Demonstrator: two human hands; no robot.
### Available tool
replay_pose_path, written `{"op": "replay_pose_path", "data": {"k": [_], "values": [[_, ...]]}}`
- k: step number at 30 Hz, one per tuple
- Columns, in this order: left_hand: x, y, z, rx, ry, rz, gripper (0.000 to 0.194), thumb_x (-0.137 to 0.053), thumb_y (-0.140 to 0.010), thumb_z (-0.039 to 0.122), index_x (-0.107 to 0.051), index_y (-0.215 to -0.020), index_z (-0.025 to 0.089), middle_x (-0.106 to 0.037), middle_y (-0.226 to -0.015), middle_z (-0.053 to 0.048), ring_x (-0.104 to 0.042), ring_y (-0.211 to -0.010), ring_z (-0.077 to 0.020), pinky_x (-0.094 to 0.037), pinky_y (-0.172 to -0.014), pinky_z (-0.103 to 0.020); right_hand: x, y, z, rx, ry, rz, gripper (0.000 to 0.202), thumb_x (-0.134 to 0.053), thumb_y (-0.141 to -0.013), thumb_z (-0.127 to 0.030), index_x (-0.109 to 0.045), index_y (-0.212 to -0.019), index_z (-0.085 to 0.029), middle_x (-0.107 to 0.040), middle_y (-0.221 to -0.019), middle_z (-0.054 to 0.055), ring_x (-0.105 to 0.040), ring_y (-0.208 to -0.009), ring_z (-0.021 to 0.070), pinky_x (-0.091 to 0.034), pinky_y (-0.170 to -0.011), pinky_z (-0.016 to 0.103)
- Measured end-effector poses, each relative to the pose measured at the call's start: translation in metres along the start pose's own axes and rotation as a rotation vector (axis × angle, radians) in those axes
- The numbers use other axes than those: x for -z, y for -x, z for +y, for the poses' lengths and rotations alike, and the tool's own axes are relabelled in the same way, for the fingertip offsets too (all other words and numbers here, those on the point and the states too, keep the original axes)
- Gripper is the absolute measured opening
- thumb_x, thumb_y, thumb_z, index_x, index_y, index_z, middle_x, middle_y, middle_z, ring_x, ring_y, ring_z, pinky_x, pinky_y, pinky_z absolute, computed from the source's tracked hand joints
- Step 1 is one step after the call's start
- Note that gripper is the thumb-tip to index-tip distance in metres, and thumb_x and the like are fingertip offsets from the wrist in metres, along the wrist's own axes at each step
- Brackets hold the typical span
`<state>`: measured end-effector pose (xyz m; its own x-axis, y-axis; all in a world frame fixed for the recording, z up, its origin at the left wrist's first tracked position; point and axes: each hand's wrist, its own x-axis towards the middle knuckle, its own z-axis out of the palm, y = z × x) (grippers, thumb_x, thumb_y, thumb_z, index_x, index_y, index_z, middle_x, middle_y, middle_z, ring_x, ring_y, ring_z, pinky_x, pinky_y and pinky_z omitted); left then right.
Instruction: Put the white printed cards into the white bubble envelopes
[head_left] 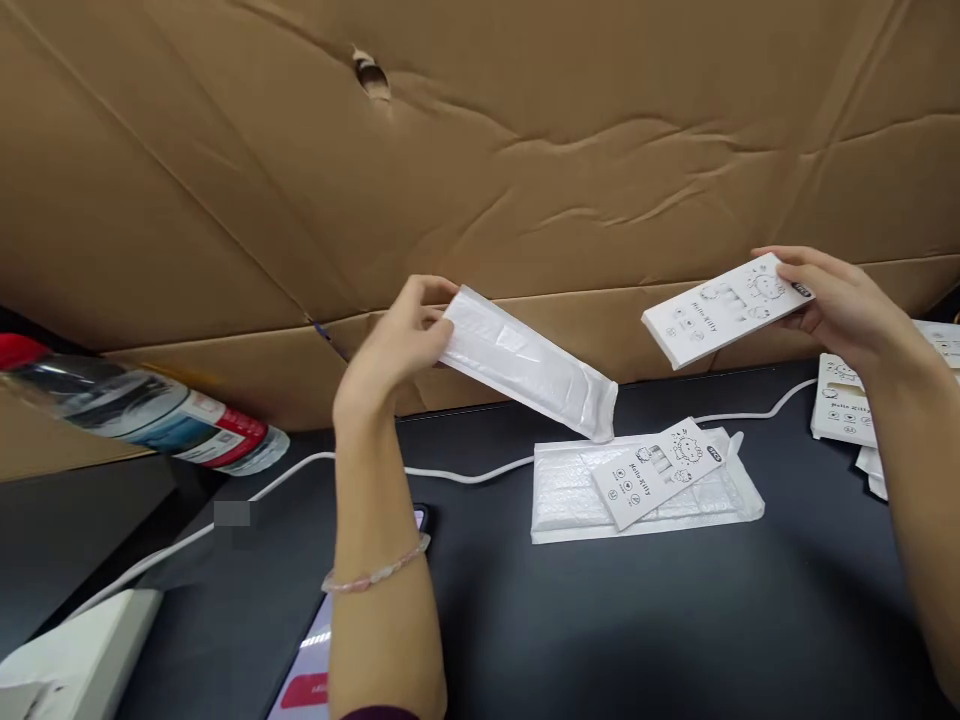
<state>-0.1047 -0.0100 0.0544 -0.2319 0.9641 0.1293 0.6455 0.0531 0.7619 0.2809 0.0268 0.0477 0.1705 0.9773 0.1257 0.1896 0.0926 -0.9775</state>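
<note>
My left hand (pixel 409 335) grips one end of a white bubble mailer (pixel 529 362), which slants down to the right above the table. Over to the right, my right hand (pixel 832 295) holds a white Hello Kitty box (pixel 724 310) by its right end, printed face toward me. Below and between the hands, a second bubble mailer (pixel 566 490) lies flat on the dark table. A similar printed box (pixel 656 475) rests at an angle on top of it. The fingers behind the held mailer and box are partly hidden.
More printed boxes (pixel 844 400) sit at the right, partly behind my forearm. A bottle with a red cap (pixel 150 410) leans at the left. A white cable (pixel 465 476) runs along the back by a cardboard wall (pixel 480 180). A phone (pixel 307 660) lies beside my left forearm.
</note>
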Motion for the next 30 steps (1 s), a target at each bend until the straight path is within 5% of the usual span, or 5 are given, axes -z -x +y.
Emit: {"op": "replay_pose_path", "data": {"k": [5,12,17,23,30], "values": [[-0.015,-0.007,0.002,0.097,-0.235,-0.092,0.057,-0.045,-0.081,0.015,-0.031,-0.136,0.022,-0.064,-0.093,-0.006,-0.066,-0.075,-0.0209,-0.054,-0.064,-0.030,-0.004,0.002,0.003,-0.046,0.090,-0.131,0.016,-0.057,-0.089,-0.023,-0.071,-0.097,-0.024,-0.069,-0.096,0.002,-0.063,-0.081,0.0097,-0.056,-0.060,0.012],[-0.037,0.000,0.019,0.196,-0.985,-0.336,0.034,-0.051,-0.086,0.036,-0.065,-0.113,0.020,-0.066,-0.125,-0.016,-0.061,-0.116,-0.0368,-0.048,-0.095,-0.044,-0.011,0.014,0.003,-0.106,0.178,-0.390,0.013,-0.065,-0.086,-0.034,-0.064,-0.096,-0.027,-0.072,-0.084,0.001,-0.070,-0.085,0.0183,-0.063,-0.071,0.031],[-0.063,0.018,0.042,-0.054,-0.950,-0.274,0.044,-0.036,-0.094,0.039,-0.069,-0.106,0.012,-0.069,-0.114,-0.022,-0.065,-0.106,-0.0389,-0.049,-0.088,-0.048,-0.006,0.011,0.000,-0.022,0.211,-0.236,0.010,-0.064,-0.087,-0.032,-0.067,-0.094,-0.026,-0.070,-0.077,0.001,-0.067,-0.073,0.0160,-0.058,-0.062,0.026],[-0.130,0.059,0.064,-0.346,-0.686,-0.940,0.078,-0.065,-0.069,0.070,-0.058,-0.124,0.016,-0.066,-0.120,-0.015,-0.063,-0.105,-0.0335,-0.052,-0.083,-0.039,0.014,-0.002,0.004,0.020,0.189,0.028,0.010,-0.060,-0.090,-0.023,-0.066,-0.097,-0.024,-0.068,-0.079,0.002,-0.061,-0.067,0.0114,-0.051,-0.058,0.019],[-0.147,0.067,0.067,-0.505,-0.759,-0.941,0.049,-0.076,-0.071,0.041,-0.064,-0.109,0.013,-0.062,-0.119,-0.015,-0.060,-0.109,-0.0300,-0.052,-0.083,-0.033,0.020,-0.008,0.006,0.056,0.130,0.120,0.011,-0.060,-0.089,-0.023,-0.066,-0.098,-0.023,-0.065,-0.080,0.004,-0.060,-0.070,0.0127,-0.052,-0.064,0.024]]}}
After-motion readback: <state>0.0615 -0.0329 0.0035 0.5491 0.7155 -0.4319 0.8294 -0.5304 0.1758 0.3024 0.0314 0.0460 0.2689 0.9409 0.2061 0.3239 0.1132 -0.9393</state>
